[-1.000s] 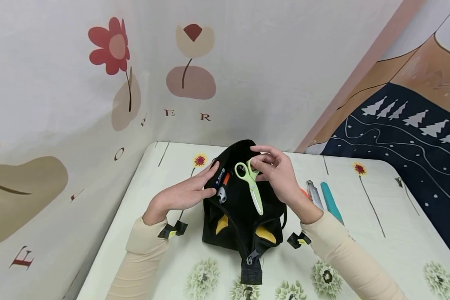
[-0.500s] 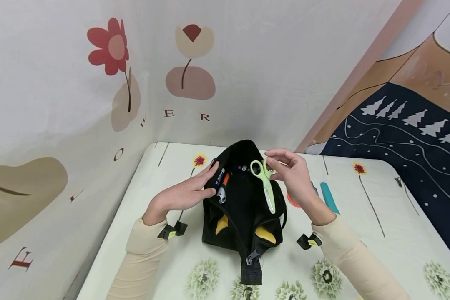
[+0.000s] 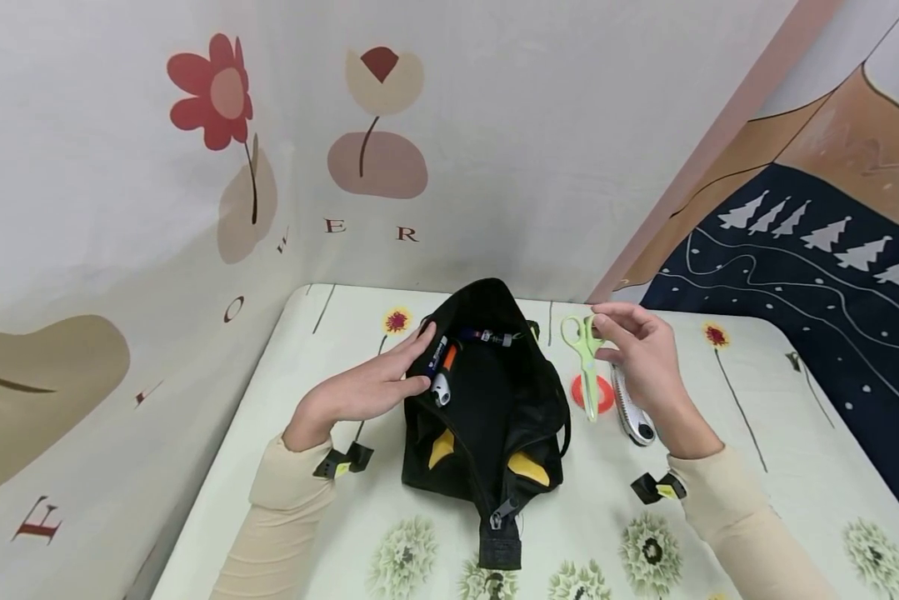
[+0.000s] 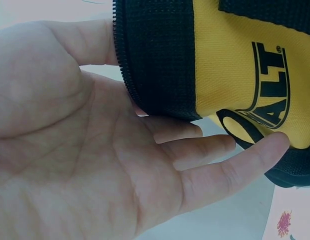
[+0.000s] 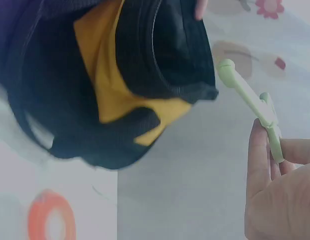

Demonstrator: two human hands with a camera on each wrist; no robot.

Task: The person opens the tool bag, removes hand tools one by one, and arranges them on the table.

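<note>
A black and yellow tool bag (image 3: 486, 433) stands with its mouth unzipped in the head view. My left hand (image 3: 367, 387) holds its left rim, the thumb at the mouth's edge and the other fingers along the outside; the left wrist view shows the zipper edge (image 4: 124, 65) between them. Right of the bag, my right hand (image 3: 647, 362) pinches green scissors (image 3: 588, 358) by one handle loop, blades hanging downward. In the bag's left side lie a dark blue pen (image 3: 437, 358) and an orange and grey tool (image 3: 442, 385). Another slim dark item (image 3: 486, 337) lies deeper inside.
An orange-red ring (image 3: 606, 395) lies on the table behind the scissors in the head view. A grey metal tool with a toothed edge (image 3: 632, 417) lies beside it, partly hidden by my right hand. A patterned cloth wall (image 3: 479, 225) rises behind the table.
My right hand has moved right with the scissors, from over the bag's mouth to beside the bag. The slim dark item inside now shows; the teal object is no longer visible. My left hand stays put.
</note>
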